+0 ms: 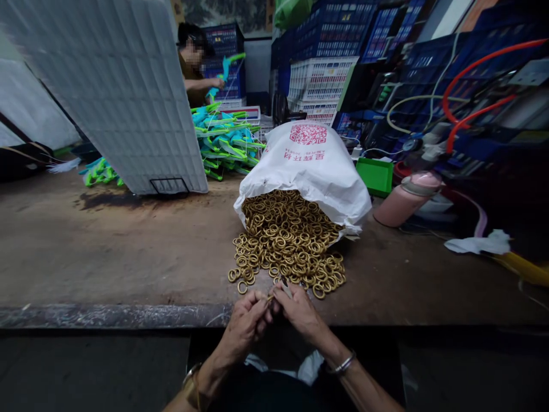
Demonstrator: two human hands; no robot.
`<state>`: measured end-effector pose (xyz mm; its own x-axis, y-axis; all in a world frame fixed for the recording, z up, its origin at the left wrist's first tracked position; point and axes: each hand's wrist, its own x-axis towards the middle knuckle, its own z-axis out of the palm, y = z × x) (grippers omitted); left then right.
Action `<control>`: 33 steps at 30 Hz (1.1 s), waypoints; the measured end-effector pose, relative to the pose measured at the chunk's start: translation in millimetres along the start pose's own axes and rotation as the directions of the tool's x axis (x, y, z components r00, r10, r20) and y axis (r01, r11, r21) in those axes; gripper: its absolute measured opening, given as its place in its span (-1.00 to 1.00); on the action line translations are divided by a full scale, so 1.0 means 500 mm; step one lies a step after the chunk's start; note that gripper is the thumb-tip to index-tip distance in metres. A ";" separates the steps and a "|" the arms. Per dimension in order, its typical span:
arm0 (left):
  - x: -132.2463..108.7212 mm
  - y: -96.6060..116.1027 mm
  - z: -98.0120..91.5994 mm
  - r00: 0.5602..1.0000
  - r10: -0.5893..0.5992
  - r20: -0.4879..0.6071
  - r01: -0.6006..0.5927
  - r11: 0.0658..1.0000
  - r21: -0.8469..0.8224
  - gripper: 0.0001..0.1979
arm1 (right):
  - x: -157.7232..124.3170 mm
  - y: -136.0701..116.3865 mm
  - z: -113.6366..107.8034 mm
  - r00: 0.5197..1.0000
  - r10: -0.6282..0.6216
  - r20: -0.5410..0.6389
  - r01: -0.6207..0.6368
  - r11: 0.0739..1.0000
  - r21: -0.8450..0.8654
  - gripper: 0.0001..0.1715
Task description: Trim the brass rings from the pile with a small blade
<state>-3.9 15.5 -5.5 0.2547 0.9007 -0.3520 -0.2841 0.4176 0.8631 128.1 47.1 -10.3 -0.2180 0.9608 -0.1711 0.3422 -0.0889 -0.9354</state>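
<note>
My left hand (249, 320) is closed in a pinch on a brass-coloured ring (270, 297) at the table's front edge. Close beside it, my right hand (300, 312) is closed around a small grey tool with a dark tip (286, 288), its exact kind unclear. The fingertips of both hands nearly meet at the ring. Just beyond them lies a pile of similar brass-coloured rings (283, 246), spilling from the mouth of a white woven sack (300, 166) with red print.
On the left stands a tall white ribbed panel (141, 103), with green and blue plastic pieces (227, 140) behind it. A co-worker (195, 68) handles such pieces. At right are a pink bottle (407, 197), a green tray (374, 176) and red hoses (472, 74). Crates (321, 80) are stacked behind.
</note>
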 end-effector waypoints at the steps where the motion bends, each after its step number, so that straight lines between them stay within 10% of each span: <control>1: 0.000 -0.001 0.001 1.000 -0.001 -0.008 0.001 1.000 -0.010 -0.66 | -0.001 0.003 0.000 0.999 -0.021 -0.027 0.019 0.998 -0.055 -0.72; 7: 0.004 -0.009 0.002 0.997 0.011 -0.073 -0.010 1.000 0.007 -0.65 | -0.021 0.017 0.005 0.989 -0.145 0.040 0.146 0.854 -0.500 -0.83; 19: -0.013 0.002 -0.005 0.993 0.079 -0.086 -0.062 0.981 0.182 -0.64 | -0.029 -0.014 0.013 0.995 -0.028 0.093 0.090 0.644 -0.760 -0.73; 33: -0.037 0.008 -0.023 0.997 -0.064 0.039 0.073 0.952 -0.297 -0.77 | 0.051 -0.006 0.005 0.984 -0.133 -0.119 -0.035 0.507 -0.861 -0.82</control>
<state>-20.6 1.9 0.5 0.3084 0.8666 -0.3924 -0.5266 0.4990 0.6882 119.3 71.2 -12.7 -0.1514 0.9884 -0.0067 0.9683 0.1470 -0.2018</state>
